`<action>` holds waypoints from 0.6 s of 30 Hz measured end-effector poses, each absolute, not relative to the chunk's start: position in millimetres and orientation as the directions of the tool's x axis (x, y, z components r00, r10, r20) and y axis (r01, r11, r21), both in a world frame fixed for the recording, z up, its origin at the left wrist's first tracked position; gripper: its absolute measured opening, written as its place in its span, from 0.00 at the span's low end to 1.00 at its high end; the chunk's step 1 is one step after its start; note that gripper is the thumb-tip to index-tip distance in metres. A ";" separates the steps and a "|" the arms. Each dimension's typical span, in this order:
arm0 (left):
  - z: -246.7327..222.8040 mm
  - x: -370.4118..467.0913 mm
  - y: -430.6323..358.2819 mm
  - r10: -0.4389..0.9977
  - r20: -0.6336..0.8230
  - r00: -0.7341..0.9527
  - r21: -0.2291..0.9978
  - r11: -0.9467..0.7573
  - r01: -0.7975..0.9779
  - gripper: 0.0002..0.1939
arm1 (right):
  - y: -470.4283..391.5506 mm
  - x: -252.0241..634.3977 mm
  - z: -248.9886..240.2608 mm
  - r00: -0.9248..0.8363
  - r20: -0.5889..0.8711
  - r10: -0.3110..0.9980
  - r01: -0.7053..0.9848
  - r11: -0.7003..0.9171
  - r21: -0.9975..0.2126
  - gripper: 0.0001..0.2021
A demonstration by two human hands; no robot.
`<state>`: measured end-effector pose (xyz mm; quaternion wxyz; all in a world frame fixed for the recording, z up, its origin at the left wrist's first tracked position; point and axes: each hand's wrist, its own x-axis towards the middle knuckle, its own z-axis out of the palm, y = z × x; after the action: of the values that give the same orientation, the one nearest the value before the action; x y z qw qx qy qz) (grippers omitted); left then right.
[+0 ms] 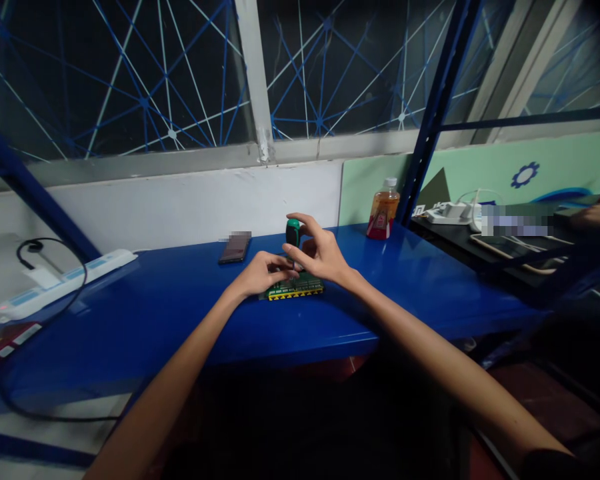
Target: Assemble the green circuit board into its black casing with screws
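Observation:
A screwdriver point(293, 233) with a green and black handle stands upright over a green circuit board point(280, 289), which has a row of yellow parts along its near edge. My right hand point(323, 250) is closed around the handle, its index finger over the top and the thumb lower down. Low beside the shaft, my left hand point(260, 275) has thumb and fingers pinched together at the board. Whatever lies between those left fingertips is hidden, and so is the screwdriver's tip.
On the blue table point(180, 320), a phone point(235, 247) lies behind the board. A bottle of amber drink point(383, 210) stands at the back right. To the left are a white power strip point(70, 283) and a black cable point(45, 417). Another person's hand point(597, 215) shows far right.

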<state>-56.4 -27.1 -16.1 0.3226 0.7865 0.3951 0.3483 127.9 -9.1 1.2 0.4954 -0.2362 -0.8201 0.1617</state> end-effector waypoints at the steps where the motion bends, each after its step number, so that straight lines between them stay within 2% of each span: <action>1: -15.6 -56.1 -27.7 0.839 0.290 0.460 0.778 -0.487 0.397 0.09 | -8.5 128.1 0.9 -0.399 0.742 0.539 0.211 0.841 -0.498 0.26; 4: -14.4 -54.6 -29.1 0.826 0.308 0.472 0.747 -0.517 0.418 0.10 | -6.4 127.9 -0.4 -0.397 0.757 0.518 0.186 0.854 -0.486 0.24; 10: -18.1 -53.4 -26.0 0.865 0.352 0.358 0.723 -0.494 0.482 0.09 | -6.1 126.6 -1.8 -0.373 0.777 0.507 0.240 0.862 -0.447 0.26; 18: -15.4 -56.3 -26.1 0.818 0.333 0.468 0.690 -0.550 0.470 0.11 | -6.9 127.2 -0.5 -0.370 0.763 0.530 0.220 0.848 -0.483 0.26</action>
<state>-56.3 -26.1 -15.4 0.2628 0.8156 0.3948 0.3315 127.2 -6.9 -0.5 0.5119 -0.2306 -0.8135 0.1516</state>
